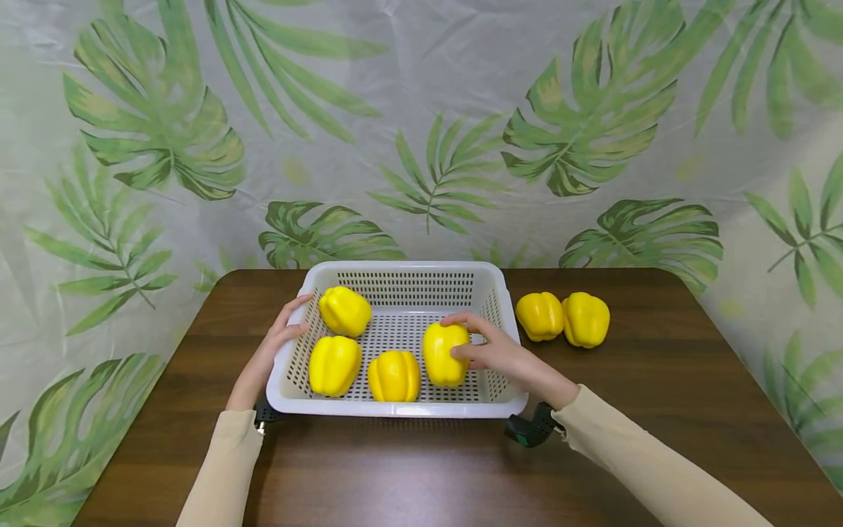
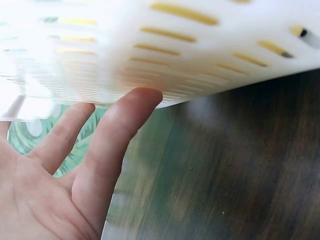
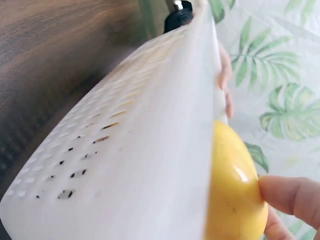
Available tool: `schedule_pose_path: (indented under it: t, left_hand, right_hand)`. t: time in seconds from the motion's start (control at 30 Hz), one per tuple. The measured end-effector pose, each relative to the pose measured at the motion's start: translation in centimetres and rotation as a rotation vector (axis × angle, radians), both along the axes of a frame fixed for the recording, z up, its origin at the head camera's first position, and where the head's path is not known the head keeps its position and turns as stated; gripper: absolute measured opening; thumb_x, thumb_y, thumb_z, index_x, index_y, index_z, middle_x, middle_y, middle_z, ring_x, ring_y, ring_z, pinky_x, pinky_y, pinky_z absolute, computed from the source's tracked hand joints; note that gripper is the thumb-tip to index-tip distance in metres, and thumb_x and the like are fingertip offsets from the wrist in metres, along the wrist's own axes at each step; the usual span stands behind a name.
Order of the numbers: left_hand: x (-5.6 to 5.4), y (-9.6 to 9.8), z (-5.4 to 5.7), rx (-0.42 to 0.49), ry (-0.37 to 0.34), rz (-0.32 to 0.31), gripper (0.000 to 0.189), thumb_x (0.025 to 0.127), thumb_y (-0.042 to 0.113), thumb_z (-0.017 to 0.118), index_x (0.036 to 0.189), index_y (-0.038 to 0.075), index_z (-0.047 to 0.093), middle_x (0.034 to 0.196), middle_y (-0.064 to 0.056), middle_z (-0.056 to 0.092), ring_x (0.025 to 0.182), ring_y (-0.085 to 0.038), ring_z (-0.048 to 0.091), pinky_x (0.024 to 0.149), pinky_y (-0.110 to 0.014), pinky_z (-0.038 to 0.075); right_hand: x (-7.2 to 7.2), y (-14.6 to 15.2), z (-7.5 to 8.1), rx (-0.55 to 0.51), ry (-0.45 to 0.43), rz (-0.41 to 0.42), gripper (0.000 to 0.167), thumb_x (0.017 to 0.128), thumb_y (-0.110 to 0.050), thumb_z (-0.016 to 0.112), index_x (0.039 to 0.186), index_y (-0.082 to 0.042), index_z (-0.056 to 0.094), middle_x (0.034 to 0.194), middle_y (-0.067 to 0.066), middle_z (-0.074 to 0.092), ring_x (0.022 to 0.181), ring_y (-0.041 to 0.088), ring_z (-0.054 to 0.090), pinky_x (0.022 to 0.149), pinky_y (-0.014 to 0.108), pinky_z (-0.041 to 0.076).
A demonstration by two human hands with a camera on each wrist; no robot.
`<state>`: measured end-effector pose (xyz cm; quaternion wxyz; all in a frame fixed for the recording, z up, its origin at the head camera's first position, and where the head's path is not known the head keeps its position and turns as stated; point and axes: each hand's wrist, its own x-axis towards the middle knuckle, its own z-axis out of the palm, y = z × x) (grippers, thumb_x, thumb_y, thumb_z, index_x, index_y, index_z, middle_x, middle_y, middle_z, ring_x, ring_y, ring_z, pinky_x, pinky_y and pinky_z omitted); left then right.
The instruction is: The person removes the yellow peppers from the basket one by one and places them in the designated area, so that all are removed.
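A white slotted plastic basket (image 1: 395, 411) sits on the table. My right hand (image 1: 494, 353) reaches over its right side and grips a yellow bell pepper (image 1: 443, 359) between thumb and fingers. In the right wrist view that pepper (image 3: 235, 185) shows partly above the basket's rim. Three more yellow bell peppers lie in the basket: one at the back left (image 1: 345, 311), one at the front left (image 1: 334, 366) and one near the front middle (image 1: 394, 376). My left hand (image 1: 266, 351) touches the basket's left side from outside, its thumb and fingers (image 2: 107, 145) extended against the slotted wall.
Two yellow bell peppers, one (image 1: 540, 316) beside the other (image 1: 586, 320), stand close together on the dark wooden table (image 1: 658, 380), right of the basket. Behind the table hangs a leaf-patterned cloth (image 1: 448, 88). A black wrist device (image 1: 532, 426) sits below the right wrist.
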<state>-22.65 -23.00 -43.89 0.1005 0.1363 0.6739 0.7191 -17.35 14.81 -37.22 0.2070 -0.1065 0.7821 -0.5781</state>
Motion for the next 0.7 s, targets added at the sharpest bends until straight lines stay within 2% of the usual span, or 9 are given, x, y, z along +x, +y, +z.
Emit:
schedule_pose_path:
  t: [0.23,0.37,0.53,0.7]
  left_hand:
    - [0.1,0.0,0.0,-0.007,-0.002,0.010,0.051,0.099,0.009,0.034,0.148,0.023,0.027,0.153,-0.023,0.014,0.126,-0.044,0.032,0.085,-0.030,0.049]
    - [0.1,0.0,-0.1,-0.013,-0.008,0.012,0.050,0.100,0.011,0.035,0.148,0.023,0.026,0.153,-0.022,0.014,0.126,-0.042,0.033,0.085,-0.029,0.049]
    - [0.3,-0.1,-0.2,-0.025,-0.005,0.000,0.050,0.101,0.013,0.034,0.149,0.025,0.024,0.153,-0.022,0.013,0.126,-0.045,0.032,0.085,-0.031,0.049]
    - [0.2,0.0,-0.2,-0.009,0.005,-0.001,0.050,0.100,0.013,0.034,0.148,0.027,0.027,0.153,-0.023,0.013,0.126,-0.044,0.032,0.085,-0.031,0.049]
  right_hand:
    - [0.2,0.7,0.4,-0.040,0.040,0.042,0.045,0.094,-0.015,0.058,0.137,-0.012,0.046,0.144,0.018,0.033,0.121,0.040,0.042,0.092,0.052,0.045]
    - [0.2,1.1,0.7,-0.059,0.043,0.036,0.046,0.094,-0.015,0.059,0.138,-0.010,0.045,0.143,0.018,0.034,0.120,0.039,0.043,0.092,0.052,0.045]
    - [0.1,1.5,1.0,-0.096,0.033,0.024,0.047,0.094,-0.014,0.059,0.138,-0.008,0.044,0.143,0.020,0.033,0.119,0.039,0.045,0.090,0.051,0.046]
    - [0.2,2.2,1.5,-0.113,0.022,0.024,0.047,0.094,-0.015,0.059,0.139,-0.009,0.044,0.145,0.018,0.031,0.119,0.039,0.045,0.090,0.051,0.047]
